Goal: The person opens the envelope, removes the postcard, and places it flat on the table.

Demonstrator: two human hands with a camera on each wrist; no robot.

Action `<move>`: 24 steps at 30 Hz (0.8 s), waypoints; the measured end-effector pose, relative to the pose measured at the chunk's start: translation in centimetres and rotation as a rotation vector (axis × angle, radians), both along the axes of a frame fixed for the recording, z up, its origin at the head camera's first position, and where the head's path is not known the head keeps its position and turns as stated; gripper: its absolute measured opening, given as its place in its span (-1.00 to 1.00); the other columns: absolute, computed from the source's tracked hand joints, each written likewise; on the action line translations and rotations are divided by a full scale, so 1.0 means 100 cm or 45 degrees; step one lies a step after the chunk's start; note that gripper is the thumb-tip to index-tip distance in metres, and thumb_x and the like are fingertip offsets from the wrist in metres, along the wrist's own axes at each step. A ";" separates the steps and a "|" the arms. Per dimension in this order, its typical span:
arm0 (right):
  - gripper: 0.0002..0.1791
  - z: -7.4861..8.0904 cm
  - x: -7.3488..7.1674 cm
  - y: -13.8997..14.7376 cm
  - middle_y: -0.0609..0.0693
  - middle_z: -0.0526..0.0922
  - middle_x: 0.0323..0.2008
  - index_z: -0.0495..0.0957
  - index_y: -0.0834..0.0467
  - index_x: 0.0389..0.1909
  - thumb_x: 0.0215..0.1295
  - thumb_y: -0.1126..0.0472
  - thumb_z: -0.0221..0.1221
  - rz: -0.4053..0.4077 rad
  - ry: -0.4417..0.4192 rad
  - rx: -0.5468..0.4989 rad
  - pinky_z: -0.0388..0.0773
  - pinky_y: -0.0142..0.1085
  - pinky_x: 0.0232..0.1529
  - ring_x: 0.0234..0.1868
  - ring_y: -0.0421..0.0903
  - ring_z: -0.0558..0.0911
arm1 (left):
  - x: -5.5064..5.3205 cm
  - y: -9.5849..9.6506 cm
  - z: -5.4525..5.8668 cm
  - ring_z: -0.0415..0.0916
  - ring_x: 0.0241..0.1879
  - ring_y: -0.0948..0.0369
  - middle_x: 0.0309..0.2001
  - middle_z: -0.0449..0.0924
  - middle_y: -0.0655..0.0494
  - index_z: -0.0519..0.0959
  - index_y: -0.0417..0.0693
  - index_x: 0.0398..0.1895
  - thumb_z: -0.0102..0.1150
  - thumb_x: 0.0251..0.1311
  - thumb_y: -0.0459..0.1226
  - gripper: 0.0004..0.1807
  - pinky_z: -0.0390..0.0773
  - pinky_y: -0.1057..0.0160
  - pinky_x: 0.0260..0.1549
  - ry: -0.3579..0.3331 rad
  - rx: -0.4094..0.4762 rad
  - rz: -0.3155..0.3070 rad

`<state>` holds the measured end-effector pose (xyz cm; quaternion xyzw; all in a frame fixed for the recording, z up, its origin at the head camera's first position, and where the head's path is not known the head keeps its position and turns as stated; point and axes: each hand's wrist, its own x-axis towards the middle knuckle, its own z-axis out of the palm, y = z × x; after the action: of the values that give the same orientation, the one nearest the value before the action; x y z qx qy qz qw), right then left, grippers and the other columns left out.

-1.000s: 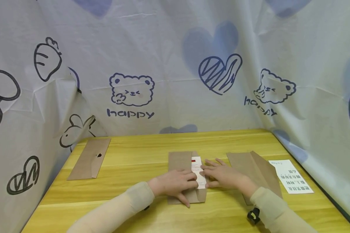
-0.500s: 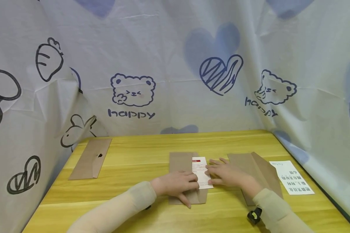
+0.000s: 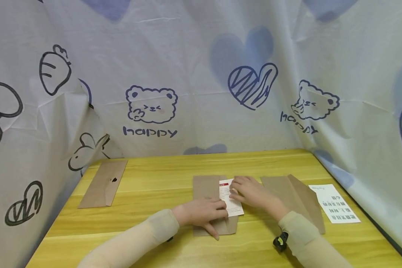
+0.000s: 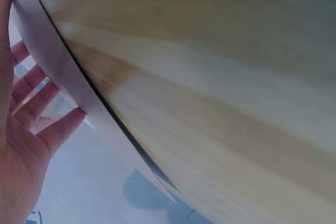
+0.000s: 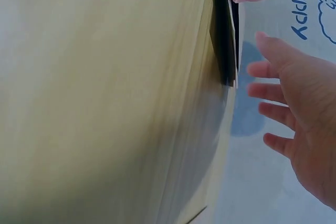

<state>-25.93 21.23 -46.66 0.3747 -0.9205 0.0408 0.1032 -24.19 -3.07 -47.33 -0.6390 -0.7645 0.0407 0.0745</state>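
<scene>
My right grip [image 3: 252, 193] has shifted over the white card [image 3: 233, 209], released. My left grip [image 3: 202, 213], loose, rests on an envelope [image 3: 206, 186].

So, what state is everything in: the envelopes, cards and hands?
Middle kraft envelope: flap open.
Middle white card: apparently partly inside that envelope.
Left kraft envelope: flap closed.
Right kraft envelope: flap open.
Right white card: flat, print up.
Left hand: resting on middle envelope.
Right hand: fingers relaxed, over middle card.
</scene>
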 end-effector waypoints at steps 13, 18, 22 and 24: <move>-0.44 -0.015 -0.030 -0.022 0.14 0.54 0.08 0.50 0.17 0.12 0.38 -0.19 0.07 -0.356 -0.098 0.040 0.43 0.12 0.16 0.18 0.11 0.49 | 0.000 0.000 0.000 0.38 -0.05 0.35 -0.04 0.44 0.29 0.48 0.24 0.02 0.06 0.00 0.42 -0.34 0.48 0.36 -0.06 0.001 0.007 -0.007; -0.41 -0.017 -0.033 -0.025 0.17 0.54 0.06 0.54 0.21 0.04 0.38 -0.23 0.04 -0.425 -0.118 0.126 0.44 0.11 0.15 0.19 0.13 0.48 | 0.002 0.001 0.003 0.38 -0.07 0.35 -0.05 0.45 0.29 0.48 0.23 0.02 0.05 0.01 0.42 -0.34 0.48 0.38 -0.10 0.001 -0.009 -0.005; -0.43 -0.017 -0.034 -0.027 0.18 0.55 0.01 0.55 0.21 -0.03 0.38 -0.24 0.03 -0.447 -0.112 0.154 0.45 0.10 0.11 0.16 0.14 0.49 | 0.002 0.001 0.004 0.38 -0.08 0.35 -0.06 0.45 0.29 0.49 0.23 0.01 0.05 0.01 0.42 -0.34 0.48 0.39 -0.13 0.007 -0.014 0.001; -0.44 -0.016 -0.034 -0.028 0.18 0.55 0.00 0.53 0.21 -0.04 0.38 -0.24 0.04 -0.448 -0.112 0.153 0.46 0.09 0.09 0.14 0.15 0.50 | 0.002 0.001 0.003 0.38 -0.09 0.34 -0.07 0.45 0.29 0.49 0.23 0.01 0.06 0.00 0.42 -0.34 0.47 0.39 -0.13 0.009 -0.011 0.002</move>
<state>-29.35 18.42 -48.30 0.2114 -0.9762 -0.0167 0.0457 -23.99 -2.96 -47.02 -0.6387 -0.7644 0.0463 0.0745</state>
